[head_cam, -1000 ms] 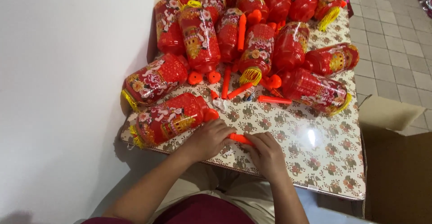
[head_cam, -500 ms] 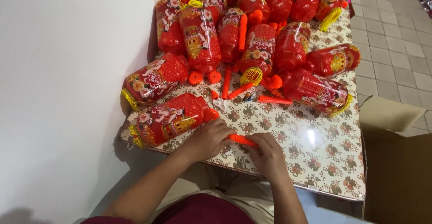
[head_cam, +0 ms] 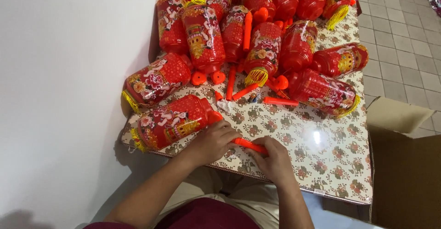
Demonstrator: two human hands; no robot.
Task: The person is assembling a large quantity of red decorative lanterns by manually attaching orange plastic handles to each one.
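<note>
Presently, both hands work at the lower centre of the frame over a tabletop (head_cam: 321,164) covered in a glossy floral-patterned cloth. The left hand (head_cam: 209,142) has its grip closed around one end of a slim orange plastic stick (head_cam: 248,144); the right hand (head_cam: 274,159) pinches the other end, fingers together on it. The stick lies low over the tabletop near its front edge, bridging the two hands.

Just left of the left hand lies a red cylindrical plastic lantern with a printed pattern and yellow tassel (head_cam: 172,122), on its side, its orange neck touching or nearly touching that hand.

Above it, a dense heap of similar red lanterns (head_cam: 257,36) fills the upper half of the tabletop, crowding the far side. Loose orange sticks (head_cam: 280,101) and small orange caps (head_cam: 207,77) lie between the heap and the hands.

A white wall (head_cam: 64,82) bounds the left. An open brown cardboard box (head_cam: 404,164) stands at lower right beside the tabletop, on a grey tiled floor (head_cam: 404,40).
</note>
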